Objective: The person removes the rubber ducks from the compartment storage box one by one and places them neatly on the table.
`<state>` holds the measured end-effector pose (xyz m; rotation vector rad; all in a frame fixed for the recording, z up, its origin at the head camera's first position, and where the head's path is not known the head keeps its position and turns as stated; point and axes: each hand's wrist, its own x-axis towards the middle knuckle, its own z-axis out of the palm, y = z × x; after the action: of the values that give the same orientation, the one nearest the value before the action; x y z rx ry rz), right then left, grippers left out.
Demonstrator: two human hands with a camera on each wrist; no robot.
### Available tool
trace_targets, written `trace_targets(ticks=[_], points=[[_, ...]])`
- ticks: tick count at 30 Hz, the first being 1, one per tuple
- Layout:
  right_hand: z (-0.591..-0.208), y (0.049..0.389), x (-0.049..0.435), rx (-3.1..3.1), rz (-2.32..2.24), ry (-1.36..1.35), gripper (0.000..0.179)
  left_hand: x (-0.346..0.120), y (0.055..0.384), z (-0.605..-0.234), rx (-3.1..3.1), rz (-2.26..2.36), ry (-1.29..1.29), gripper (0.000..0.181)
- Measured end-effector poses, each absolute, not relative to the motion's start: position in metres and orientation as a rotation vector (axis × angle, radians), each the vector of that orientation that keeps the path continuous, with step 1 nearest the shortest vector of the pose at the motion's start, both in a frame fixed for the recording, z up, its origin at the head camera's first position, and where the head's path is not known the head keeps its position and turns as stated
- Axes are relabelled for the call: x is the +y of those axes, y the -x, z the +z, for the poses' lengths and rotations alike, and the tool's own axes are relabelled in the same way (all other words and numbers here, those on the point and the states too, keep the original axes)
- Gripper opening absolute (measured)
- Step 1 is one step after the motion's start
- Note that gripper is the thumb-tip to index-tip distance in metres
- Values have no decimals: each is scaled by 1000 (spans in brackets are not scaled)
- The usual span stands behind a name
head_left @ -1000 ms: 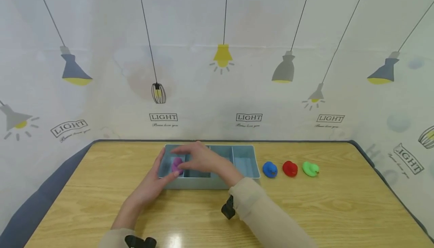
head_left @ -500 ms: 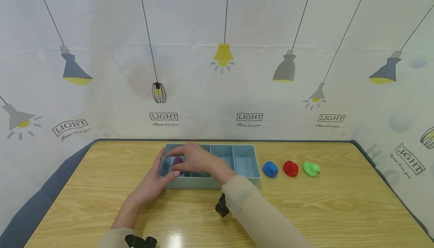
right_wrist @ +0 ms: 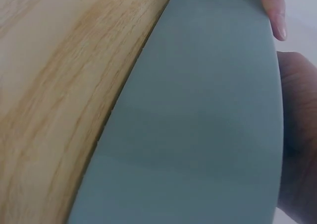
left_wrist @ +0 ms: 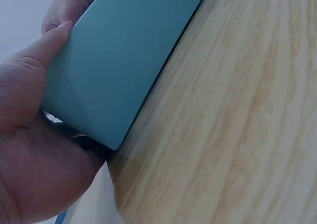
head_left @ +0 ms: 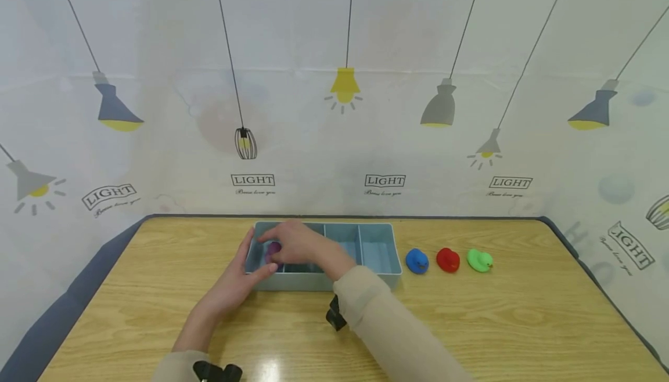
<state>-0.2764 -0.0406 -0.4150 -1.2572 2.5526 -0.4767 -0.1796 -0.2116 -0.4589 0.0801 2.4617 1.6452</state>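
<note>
A grey-blue divided box (head_left: 340, 282) stands on the table with its compartments in a row. My left hand (head_left: 234, 282) grips its left end, thumb over the front rim and fingers along the side wall; the left wrist view shows that thumb (left_wrist: 54, 43) at the edge. Over the leftmost compartment, my right hand (head_left: 305, 247) reaches in and pinches a purple rubber duck (head_left: 272, 249), partly hidden by the fingers. In the right wrist view the box's front wall covers most of the right hand (right_wrist: 299, 130).
Right of the box, a blue rubber duck (head_left: 417, 261), a red one and a light green duck (head_left: 479, 260) sit in a row on the wooden table (head_left: 502, 324). Behind the table hangs a lamp-patterned backdrop (head_left: 292, 109).
My right hand has moved slightly left and lower into the leftmost compartment with the purple duck. The left hand, the box and the other ducks have stayed in place.
</note>
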Motion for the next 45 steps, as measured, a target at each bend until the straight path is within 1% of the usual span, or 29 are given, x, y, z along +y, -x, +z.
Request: trace_targets(ticks=[12, 22, 28, 34, 45], points=[[-417, 274, -52, 2562, -422, 1191, 47, -211, 180, -461, 2460, 1664, -70, 100], [-411, 273, -59, 2588, -254, 1183, 35, -212, 182, -461, 2432, 1710, -79, 99], [-411, 273, -60, 2590, -232, 1180, 35, -211, 181, -460, 2430, 1707, -79, 99], [-415, 272, -55, 2603, -290, 1209, 36, -212, 181, -460, 2416, 1701, -88, 100], [-418, 269, -45, 2574, -558, 1314, 26, -212, 182, -461, 2422, 1672, -85, 102]])
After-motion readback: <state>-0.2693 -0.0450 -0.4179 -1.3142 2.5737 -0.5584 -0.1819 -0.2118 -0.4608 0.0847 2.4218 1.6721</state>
